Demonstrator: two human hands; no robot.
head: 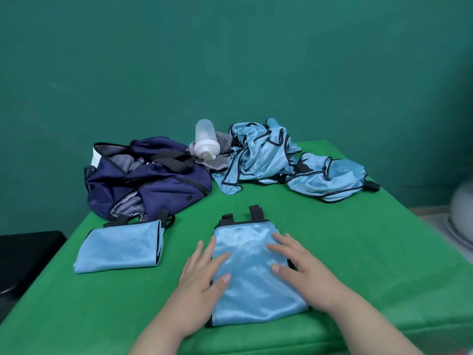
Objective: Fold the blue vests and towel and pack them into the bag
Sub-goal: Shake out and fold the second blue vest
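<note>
A folded light-blue vest (252, 283) with black trim lies in front of me on the green table (371, 252). My left hand (202, 275) rests flat on its left edge and my right hand (299, 265) lies flat on its right side, fingers straight. A second folded vest (120, 248) sits to the left. Crumpled blue vests (258, 155) and another heap (330, 175) lie at the back right. The navy bag (153, 185) stands open at the back left, grey cloth showing inside. A grey striped towel (220, 160) lies between bag and vests.
A translucent plastic bottle (206, 140) with a white cap leans on the towel behind the bag. A black object (25, 257) stands off the table's left edge. White rounded items (460, 216) sit at the far right. A teal wall runs behind.
</note>
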